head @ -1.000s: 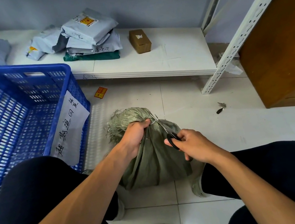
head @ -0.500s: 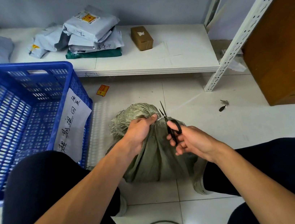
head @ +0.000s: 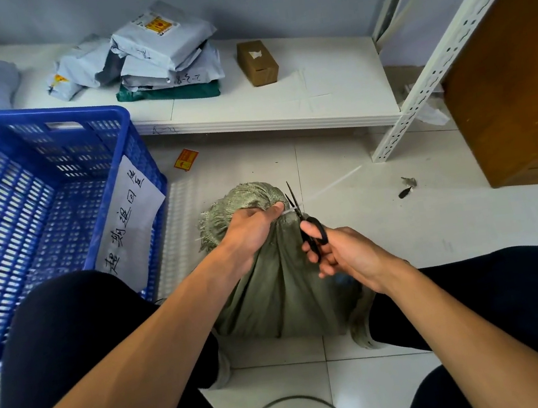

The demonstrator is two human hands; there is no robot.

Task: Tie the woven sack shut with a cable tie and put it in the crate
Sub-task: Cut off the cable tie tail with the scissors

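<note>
Green woven sack (head: 283,291) sits on floor between your knees, neck clamped in left hand (head: 250,230). Right hand (head: 344,255) holds scissors (head: 305,223), blades open on cable tie (head: 324,189) tail. Cutting too close risks nicking your fingers or the weave; crate (head: 54,213) waits left.

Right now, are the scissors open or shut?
Open. The scissors show two black blades spread apart in a narrow V, straddling the white cable tie beside the sack neck.
</note>
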